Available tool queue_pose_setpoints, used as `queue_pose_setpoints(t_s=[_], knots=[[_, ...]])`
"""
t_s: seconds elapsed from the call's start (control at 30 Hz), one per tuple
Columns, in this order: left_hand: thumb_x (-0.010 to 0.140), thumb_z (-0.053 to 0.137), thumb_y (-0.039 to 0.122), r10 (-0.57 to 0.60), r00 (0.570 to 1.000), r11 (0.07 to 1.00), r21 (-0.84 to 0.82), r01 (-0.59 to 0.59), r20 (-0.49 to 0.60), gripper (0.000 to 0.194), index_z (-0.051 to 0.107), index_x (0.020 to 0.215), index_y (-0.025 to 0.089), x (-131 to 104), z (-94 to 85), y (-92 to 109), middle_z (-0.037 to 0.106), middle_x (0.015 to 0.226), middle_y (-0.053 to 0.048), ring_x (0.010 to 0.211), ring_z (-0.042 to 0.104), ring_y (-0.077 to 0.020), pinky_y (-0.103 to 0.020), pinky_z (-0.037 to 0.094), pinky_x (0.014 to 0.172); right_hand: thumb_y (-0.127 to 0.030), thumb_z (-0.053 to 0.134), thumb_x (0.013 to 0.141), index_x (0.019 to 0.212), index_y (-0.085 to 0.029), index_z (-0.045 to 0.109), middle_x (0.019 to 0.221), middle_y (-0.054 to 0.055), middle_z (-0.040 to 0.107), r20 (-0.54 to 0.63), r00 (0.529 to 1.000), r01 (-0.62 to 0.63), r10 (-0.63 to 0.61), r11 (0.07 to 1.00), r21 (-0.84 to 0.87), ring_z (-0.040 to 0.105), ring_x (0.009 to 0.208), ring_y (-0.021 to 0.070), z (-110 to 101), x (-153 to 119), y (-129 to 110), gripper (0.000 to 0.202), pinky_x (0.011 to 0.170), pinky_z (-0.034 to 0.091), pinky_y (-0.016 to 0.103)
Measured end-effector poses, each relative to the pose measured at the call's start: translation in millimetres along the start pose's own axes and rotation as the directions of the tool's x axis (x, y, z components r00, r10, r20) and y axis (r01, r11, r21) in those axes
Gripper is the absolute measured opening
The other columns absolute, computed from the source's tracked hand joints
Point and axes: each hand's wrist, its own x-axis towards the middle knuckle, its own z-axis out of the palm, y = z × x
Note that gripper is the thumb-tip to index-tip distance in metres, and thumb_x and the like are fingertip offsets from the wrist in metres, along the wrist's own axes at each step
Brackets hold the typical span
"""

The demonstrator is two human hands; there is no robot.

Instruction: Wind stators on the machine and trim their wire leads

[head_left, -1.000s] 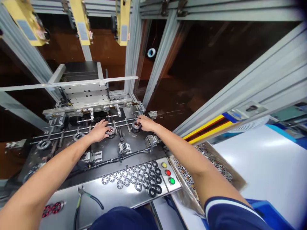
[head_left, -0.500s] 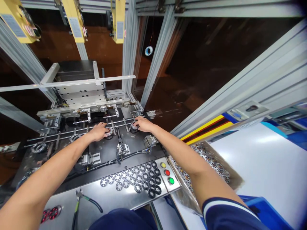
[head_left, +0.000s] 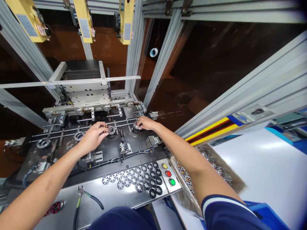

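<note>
Left hand: While its thumb and fingers pinch a coppery core that looks tilted, the third ring from the left is just to the right of the fingertips.
Core: round, with no long axis to speak of; held at the third ring's left edge, overlapping it in this view. Whether they touch cannot be told.
Right hand: reaches in from the right, its fingers bent down over the fourth ring, where some copper shows. Whether they grasp it or only touch it, I cannot tell.
Nearer hand: the left is at the third ring, the right at the fourth; a strip of black plate lies between these two rings.
Rails: run left to right behind the rings.
Other rings: the first and second are farther left, away from the fingers.
Table: silver, nearest the wearer, bearing rows of black-and-silver discs, open cutters and red cores at the left.
Buttons: yellow, red and green, right of the discs.
</note>
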Motion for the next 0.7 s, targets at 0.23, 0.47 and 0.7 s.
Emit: queue_pose_setpoints(t_s=[0.23,0.47,0.7], knots=[[0.094,0.046,0.044,-0.076,0.988,0.992,-0.115,0.06,-0.134,0.031,0.071,0.097,0.025,-92,-31.7,21,0.067,0.115,-0.01,0.106,0.066,-0.0265,-0.039,0.053,0.095,-0.034,0.061,0.095,0.116,-0.015,0.062,0.12,0.008,0.063,0.03,0.999,0.03,-0.031,1.0,0.006,0.062,0.108,0.0226,-1,-2,0,0.028,0.093,0.054,0.045],[0.091,0.054,0.039,-0.275,0.931,0.959,-0.136,0.248,-0.239,0.021,0.07,0.099,0.029,-203,-19.2,31,0.069,0.116,-0.007,0.101,0.069,-0.0254,-0.035,0.057,0.087,-0.034,0.061,0.095,0.115,-0.015,0.062,0.12,0.008,0.063,0.04,0.998,0.05,-0.051,0.999,0.022,0.063,0.107,0.022,1,-7,3,0.028,0.092,0.054,0.044],[0.094,0.044,0.047,-0.631,0.759,0.771,-0.019,0.636,-0.161,0.038,0.072,0.104,0.024,-326,4.2,35,0.065,0.12,-0.013,0.11,0.065,-0.0287,-0.043,0.052,0.098,-0.039,0.055,0.097,0.099,-0.017,0.067,0.111,0.008,0.067,-0.031,0.996,0.079,-0.078,0.997,0.014,0.064,0.102,0.0185,9,-6,12,0.025,0.092,0.053,0.04]])
